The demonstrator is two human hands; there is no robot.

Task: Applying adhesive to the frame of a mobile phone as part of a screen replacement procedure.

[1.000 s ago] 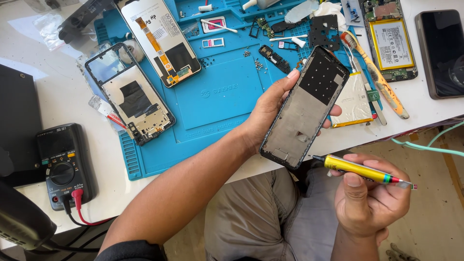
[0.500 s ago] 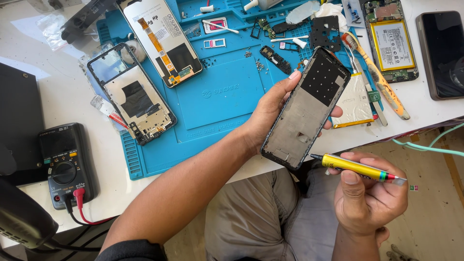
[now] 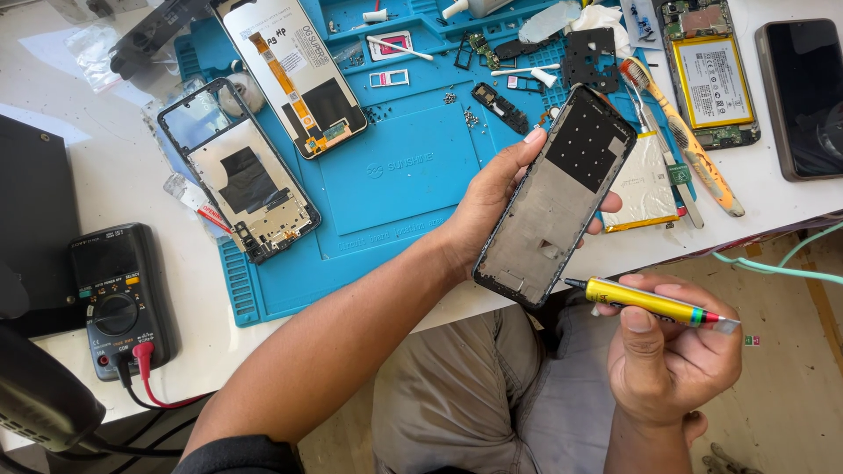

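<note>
Spreading across most of the view, a white bench [image 3: 79, 167] is carrying a blue work mat [image 3: 395, 175] strewn with phone parts, and the person is sitting at its near edge with grey trousers [image 3: 465, 395] showing below. Lying on the mat's left side are a phone frame [image 3: 239, 171] and, just above it, a display panel [image 3: 294, 75] with an orange ribbon cable. An opened phone [image 3: 707, 75] with its battery showing is resting at the top right, next to a dark phone [image 3: 806, 96] at the bench's right edge. A black multimeter [image 3: 118, 298] with a red lead plugged in is sitting at the lower left of the bench. The left hand [image 3: 492, 206] is grasping a phone housing [image 3: 558, 197], holding it tilted over the near edge of the bench with its inner side facing up, thumb on one long edge and fingertips curling round the other. The right hand [image 3: 672, 355] is clenching a yellow glue tube [image 3: 650, 303] below the bench, its black nozzle pointing at the lower corner of the housing, just beside it. A toothbrush [image 3: 680, 136] is lying on the mat to the right of the housing.
</note>
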